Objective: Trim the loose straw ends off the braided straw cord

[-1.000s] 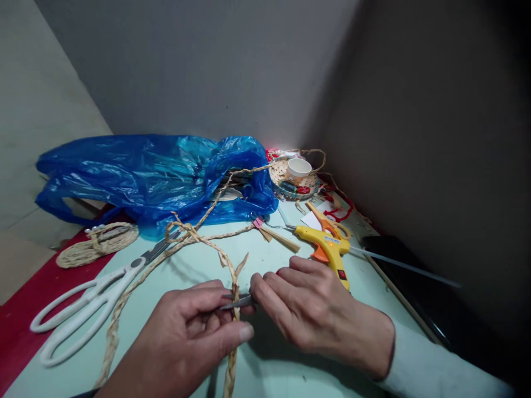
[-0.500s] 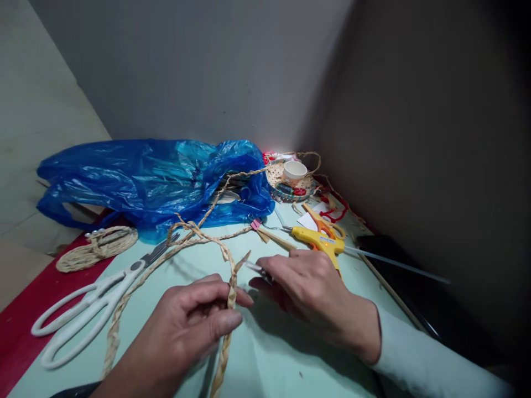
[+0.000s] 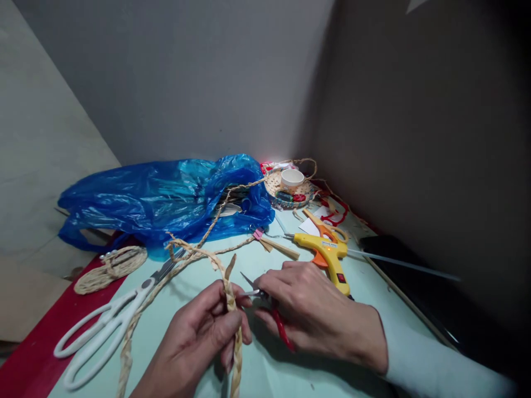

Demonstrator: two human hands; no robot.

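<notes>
My left hand [image 3: 203, 331] pinches a braided straw cord [image 3: 235, 354] between thumb and fingers. One loose strand end [image 3: 230, 266] sticks up from the braid just above my fingertips. In my right hand [image 3: 315, 312] is a small pair of scissors [image 3: 283, 331] with red handles. Their blades are spread apart, and the lower one points at the braid close to my left fingers. Beyond my hands the cord runs back over the table toward a pink clip [image 3: 258, 234].
White-handled scissors [image 3: 105, 326] and a small woven sandal shape [image 3: 110, 270] lie at left. A blue plastic bag [image 3: 136, 196] lies behind. To the right are a yellow glue gun [image 3: 323, 247], orange-handled scissors [image 3: 321, 224], a woven tray [image 3: 274, 188] and a dark flat device [image 3: 415, 287].
The scissors in my right hand have opened and come closer to the braid. My left fingers have curled in around the cord. The whole view has shifted slightly.
</notes>
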